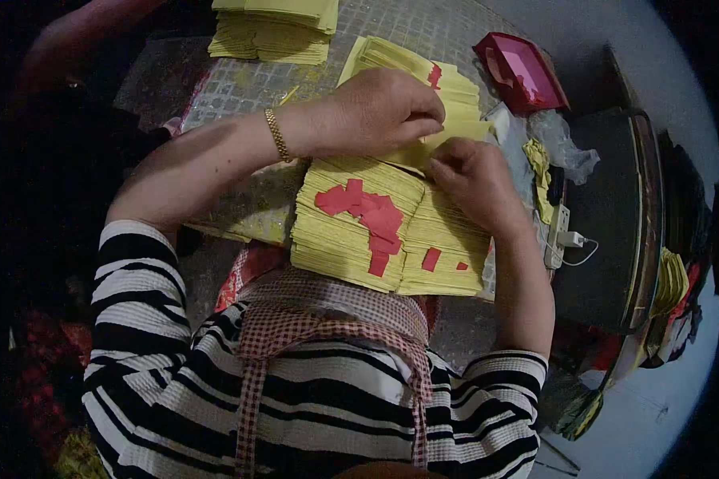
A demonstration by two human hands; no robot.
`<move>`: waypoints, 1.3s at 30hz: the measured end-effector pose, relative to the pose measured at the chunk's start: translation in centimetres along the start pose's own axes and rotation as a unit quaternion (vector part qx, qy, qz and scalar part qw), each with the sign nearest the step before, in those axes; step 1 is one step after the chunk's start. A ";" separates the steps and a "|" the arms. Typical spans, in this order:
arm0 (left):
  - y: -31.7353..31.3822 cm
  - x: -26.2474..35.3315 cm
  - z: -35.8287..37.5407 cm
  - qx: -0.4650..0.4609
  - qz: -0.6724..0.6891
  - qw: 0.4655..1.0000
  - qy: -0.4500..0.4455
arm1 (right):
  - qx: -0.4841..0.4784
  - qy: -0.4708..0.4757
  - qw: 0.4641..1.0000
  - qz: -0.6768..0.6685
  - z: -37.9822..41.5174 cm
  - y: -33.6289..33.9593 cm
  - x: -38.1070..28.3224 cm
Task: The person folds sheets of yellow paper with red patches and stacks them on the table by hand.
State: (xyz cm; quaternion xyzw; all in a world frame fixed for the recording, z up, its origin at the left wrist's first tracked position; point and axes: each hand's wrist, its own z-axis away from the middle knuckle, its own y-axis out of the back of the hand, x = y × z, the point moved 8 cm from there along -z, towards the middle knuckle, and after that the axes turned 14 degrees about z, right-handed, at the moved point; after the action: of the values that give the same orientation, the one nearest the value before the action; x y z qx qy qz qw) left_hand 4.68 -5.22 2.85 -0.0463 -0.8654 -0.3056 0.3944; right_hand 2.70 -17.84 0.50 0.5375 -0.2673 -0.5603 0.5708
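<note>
My left hand (391,112), with a gold bracelet on its wrist, is closed in a pinch above the yellow paper; whatever lies between its fingertips is too small to make out. Thumb and fingers of my right hand (475,176) are pressed together at the lower edge of a yellow paper sheet (465,134). Below both hands sit two adjoining stacks of yellow paper, a left stack (327,231) and a right stack (443,231). Several red paper slips (375,219) lie scattered on them. Behind my left hand is a further yellow paper pile (391,54) with a red piece on it.
A thick yellow paper stack (273,36) stands at the far left of the patterned table (375,17). At the far right are a red box (523,72) and a clear plastic bag (563,144). A power strip (559,235) with a white plug lies beside a dark case (599,215).
</note>
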 end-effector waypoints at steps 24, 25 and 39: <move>-4.1 -2.3 1.2 -0.212 0.120 0.948 0.205 | 0.356 0.195 0.903 0.140 8.4 1.2 -2.6; -4.2 -2.5 1.2 -0.213 0.118 0.948 0.207 | 0.361 0.209 0.892 0.174 10.0 0.9 -3.2; -4.1 -1.6 1.2 -0.233 0.038 0.952 0.196 | 0.282 0.152 0.945 0.068 10.3 1.0 -2.1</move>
State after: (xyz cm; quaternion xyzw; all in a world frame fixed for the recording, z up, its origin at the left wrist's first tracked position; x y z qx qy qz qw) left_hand 3.69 -7.64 -0.93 -0.1089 -0.6733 -0.4864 0.5461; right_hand -6.79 -19.38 4.94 0.7354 -0.3608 -0.3335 0.4666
